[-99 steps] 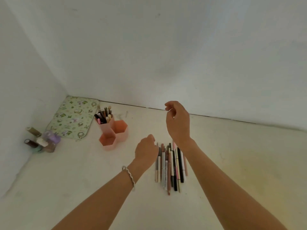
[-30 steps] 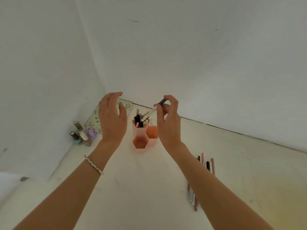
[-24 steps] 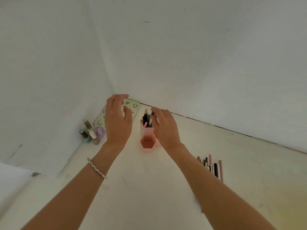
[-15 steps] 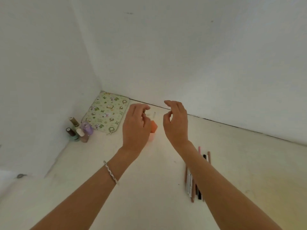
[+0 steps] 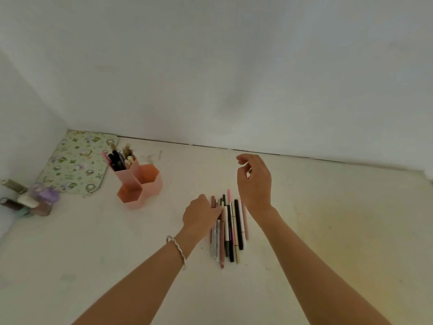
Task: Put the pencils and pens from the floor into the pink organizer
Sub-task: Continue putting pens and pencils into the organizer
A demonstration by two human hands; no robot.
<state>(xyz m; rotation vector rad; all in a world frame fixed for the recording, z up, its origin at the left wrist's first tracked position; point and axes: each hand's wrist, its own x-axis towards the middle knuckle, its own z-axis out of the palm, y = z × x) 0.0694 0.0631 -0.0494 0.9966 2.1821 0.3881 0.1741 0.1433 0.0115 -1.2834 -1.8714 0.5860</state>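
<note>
hands | left [image 5: 201, 213] fingertips on slim pens [image 5: 230, 231] | right [image 5: 254, 181] loosely curled, empty | hexagonal organizer [image 5: 140, 184]

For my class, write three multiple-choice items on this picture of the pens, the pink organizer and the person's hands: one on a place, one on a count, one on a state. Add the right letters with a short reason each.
1. Where does the pink organizer stand relative to the pens on the floor?
A. to their left
B. to their right
C. on top of them

2. How many of the organizer's compartments hold pens?
A. none
B. one
C. all three

3. What is the right hand doing?
A. gripping a pen
B. pressing flat on the floor
C. raised above the pens, holding nothing

Answers:
1 A: it stands left of the row, near the floral mat.
2 B: only the rear compartment is filled; the other two look empty.
3 C: its fingers are loosely curled and empty, while the left hand touches the row.
</note>
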